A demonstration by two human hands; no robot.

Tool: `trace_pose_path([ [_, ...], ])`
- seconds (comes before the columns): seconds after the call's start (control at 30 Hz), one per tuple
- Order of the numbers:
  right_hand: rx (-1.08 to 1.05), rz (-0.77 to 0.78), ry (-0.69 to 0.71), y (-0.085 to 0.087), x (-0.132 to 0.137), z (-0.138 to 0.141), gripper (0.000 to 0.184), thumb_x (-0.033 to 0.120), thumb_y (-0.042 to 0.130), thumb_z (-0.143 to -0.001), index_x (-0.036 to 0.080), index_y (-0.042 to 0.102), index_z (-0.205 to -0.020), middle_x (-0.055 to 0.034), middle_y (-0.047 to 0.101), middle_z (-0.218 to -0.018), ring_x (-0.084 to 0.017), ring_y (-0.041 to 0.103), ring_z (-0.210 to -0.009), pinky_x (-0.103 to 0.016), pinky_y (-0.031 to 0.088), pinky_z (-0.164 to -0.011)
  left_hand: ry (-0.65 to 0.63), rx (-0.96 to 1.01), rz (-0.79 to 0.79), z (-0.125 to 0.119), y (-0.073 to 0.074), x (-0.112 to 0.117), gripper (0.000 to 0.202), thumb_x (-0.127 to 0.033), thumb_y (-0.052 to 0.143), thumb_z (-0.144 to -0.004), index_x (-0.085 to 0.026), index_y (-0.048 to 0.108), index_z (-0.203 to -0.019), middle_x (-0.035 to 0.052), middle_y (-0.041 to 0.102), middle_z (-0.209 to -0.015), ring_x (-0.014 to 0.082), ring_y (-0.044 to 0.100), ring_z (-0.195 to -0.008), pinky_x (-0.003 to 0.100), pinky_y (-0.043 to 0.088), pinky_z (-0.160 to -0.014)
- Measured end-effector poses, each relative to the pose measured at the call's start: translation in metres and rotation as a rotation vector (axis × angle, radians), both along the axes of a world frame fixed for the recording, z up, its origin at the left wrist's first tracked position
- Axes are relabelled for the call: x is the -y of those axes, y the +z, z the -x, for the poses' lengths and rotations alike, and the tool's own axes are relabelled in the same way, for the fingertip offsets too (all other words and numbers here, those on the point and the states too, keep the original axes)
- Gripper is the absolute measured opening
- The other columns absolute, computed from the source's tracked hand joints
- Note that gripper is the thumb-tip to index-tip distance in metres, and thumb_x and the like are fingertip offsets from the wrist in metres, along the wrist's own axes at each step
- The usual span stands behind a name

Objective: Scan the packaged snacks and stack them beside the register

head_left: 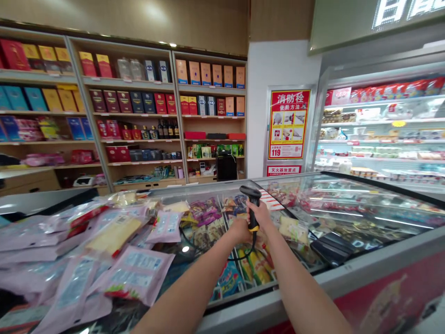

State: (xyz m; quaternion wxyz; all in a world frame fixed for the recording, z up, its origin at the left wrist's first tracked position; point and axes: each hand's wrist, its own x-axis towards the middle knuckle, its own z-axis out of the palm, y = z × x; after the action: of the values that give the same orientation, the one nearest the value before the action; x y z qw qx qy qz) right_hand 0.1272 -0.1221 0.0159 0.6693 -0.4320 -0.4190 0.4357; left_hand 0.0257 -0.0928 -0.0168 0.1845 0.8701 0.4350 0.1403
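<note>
across a glass-topped freezer (354,265), a person's two bare hands meet above its middle, around a black and yellow handheld scanner (254,202). the right hand (263,217) grasps the scanner's handle. the left hand (240,231) sits against the handle's lower end; its fingertips are hidden, so i cannot tell what it grips. a dark cable (239,258) hangs from the scanner and loops over the freezer, partly lost behind the left forearm. pale pink packets (137,273) heap at the freezer's left end, running out of sight; their print is too blurred to read. a black flat object (332,248), hard to identify, lies near the freezer's front edge on the right. the scanner's long axis, its handle, stands nearly upright above the freezer; its head juts toward the freezer's left end, though its exact aim is unclear. boxed goods (205,74) line shelves behind the freezer.
</note>
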Motion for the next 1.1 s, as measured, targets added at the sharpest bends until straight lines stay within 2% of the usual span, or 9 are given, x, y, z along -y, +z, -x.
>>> trace_pose_path([
  [0.1, 0.001, 0.007, -0.002, -0.001, 0.000, -0.002, 0.038, 0.041, 0.077, -0.059, 0.020, 0.052, -0.079, 0.0069, 0.054, -0.046, -0.012, 0.049, -0.033, -0.024, 0.040, -0.033, 0.004, -0.045, 0.047, -0.006, -0.001, 0.002, 0.032, -0.033, 0.085, -0.049, -0.021, 0.072, -0.076, 0.0075, 0.074, -0.083, 0.0280, 0.069, -0.091, 0.026, 0.051, -0.079],
  [0.27, -0.077, 0.039, 0.012, 0.001, 0.001, -0.003, 0.035, 0.045, 0.074, -0.062, 0.020, 0.051, -0.070, 0.0057, 0.051, -0.041, -0.012, 0.048, -0.032, -0.025, 0.042, -0.034, 0.166, -0.025, 0.120, 0.001, 0.009, 0.003, 0.047, -0.027, 0.086, -0.048, -0.018, 0.070, -0.092, 0.0076, 0.074, -0.090, 0.0252, 0.070, -0.089, 0.024, 0.051, -0.073],
  [0.37, -0.073, 0.028, -0.008, 0.003, 0.003, 0.000, 0.036, 0.042, 0.077, -0.059, 0.020, 0.050, -0.069, 0.0056, 0.053, -0.045, -0.010, 0.047, -0.034, -0.024, 0.042, -0.034, 0.316, 0.024, 0.058, 0.028, 0.025, -0.007, 0.052, -0.026, 0.084, -0.054, -0.016, 0.067, -0.102, 0.0107, 0.073, -0.100, 0.0254, 0.069, -0.094, 0.025, 0.050, -0.075],
  [0.5, -0.021, 0.080, 0.016, 0.004, 0.006, 0.006, 0.032, 0.040, 0.075, -0.063, 0.020, 0.050, -0.067, 0.0054, 0.051, -0.044, -0.010, 0.047, -0.035, -0.023, 0.042, -0.034, 0.477, 0.158, -0.136, 0.075, 0.037, -0.031, 0.035, -0.015, 0.072, -0.066, -0.020, 0.068, -0.100, 0.0082, 0.073, -0.101, 0.0244, 0.066, -0.099, 0.029, 0.049, -0.083],
  [0.63, 0.043, 0.099, 0.051, -0.001, 0.004, 0.010, 0.030, 0.039, 0.073, -0.066, 0.020, 0.049, -0.067, 0.0047, 0.053, -0.045, -0.010, 0.047, -0.035, -0.023, 0.042, -0.035, 0.367, 0.465, -0.302, 0.096, 0.025, -0.052, 0.048, -0.004, 0.064, -0.065, -0.020, 0.066, -0.110, 0.0071, 0.070, -0.104, 0.0225, 0.065, -0.100, 0.033, 0.049, -0.092],
  [0.77, 0.084, 0.101, 0.081, -0.008, 0.000, 0.011, 0.031, 0.041, 0.072, -0.065, 0.020, 0.049, -0.065, 0.0046, 0.053, -0.046, -0.010, 0.047, -0.036, -0.023, 0.041, -0.036, 0.244, 0.741, -0.430, 0.090, 0.005, -0.055, 0.069, -0.005, 0.063, -0.062, -0.022, 0.055, -0.128, 0.0085, 0.062, -0.123, 0.0218, 0.059, -0.113, 0.038, 0.044, -0.102],
  [0.9, 0.105, 0.115, 0.090, -0.010, 0.000, 0.012, 0.033, 0.043, 0.073, -0.062, 0.020, 0.049, -0.069, 0.0063, 0.052, -0.045, -0.009, 0.046, -0.035, -0.023, 0.041, -0.036, 0.256, 0.857, -0.215, 0.081, -0.012, -0.057, 0.078, -0.011, 0.069, -0.060, -0.018, 0.048, -0.134, 0.0107, 0.064, -0.120, 0.0214, 0.063, -0.103, 0.035, 0.049, -0.093],
  [1.03, 0.113, 0.123, 0.090, -0.008, 0.002, 0.013, 0.039, 0.045, 0.076, -0.058, 0.020, 0.049, -0.071, 0.0071, 0.053, -0.047, -0.009, 0.047, -0.035, -0.023, 0.042, -0.036, 0.349, 0.880, 0.052, 0.084, -0.026, -0.073, 0.036, -0.029, 0.068, -0.068, -0.013, 0.066, -0.100, 0.0061, 0.071, -0.085, 0.0220, 0.066, -0.083, 0.035, 0.053, -0.079],
  [1.1, 0.109, 0.123, 0.088, -0.008, 0.003, 0.013, 0.039, 0.044, 0.076, -0.058, 0.019, 0.050, -0.073, 0.0070, 0.053, -0.048, -0.009, 0.047, -0.035, -0.023, 0.043, -0.036, 0.351, 0.963, 0.106, 0.086, -0.031, -0.081, 0.025, -0.031, 0.062, -0.072, -0.014, 0.066, -0.089, 0.0046, 0.070, -0.079, 0.0207, 0.066, -0.079, 0.034, 0.053, -0.076],
])
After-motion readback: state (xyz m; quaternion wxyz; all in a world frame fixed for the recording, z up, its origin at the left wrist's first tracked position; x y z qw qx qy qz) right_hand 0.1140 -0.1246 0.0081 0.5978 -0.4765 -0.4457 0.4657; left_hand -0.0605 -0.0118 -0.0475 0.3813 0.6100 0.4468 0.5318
